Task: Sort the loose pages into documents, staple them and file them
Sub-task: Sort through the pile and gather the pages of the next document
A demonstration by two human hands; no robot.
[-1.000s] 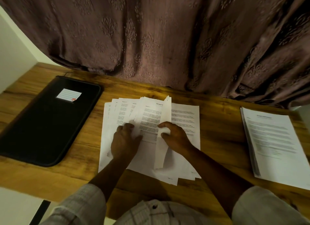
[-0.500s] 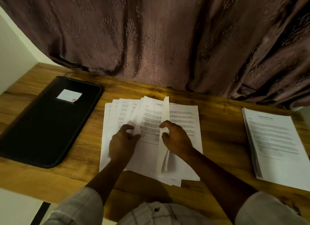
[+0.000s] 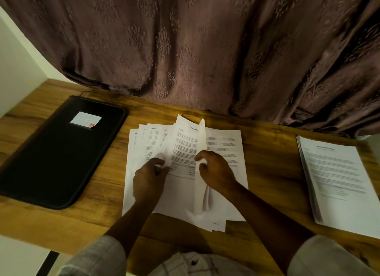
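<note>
The left hand (image 3: 149,179) had curled to grip the loose pages (image 3: 141,150), the right hand (image 3: 216,170) still pinched the raised sheet (image 3: 202,140): sorting unfinished.

pale checked shirt (image 3: 197,263), dark button (image 3: 192,262); rolled sleeves (image 3: 98,257)

Home desk (image 3: 267,173) — curtain (image 3: 205,49); folder (image 3: 57,152)
</note>
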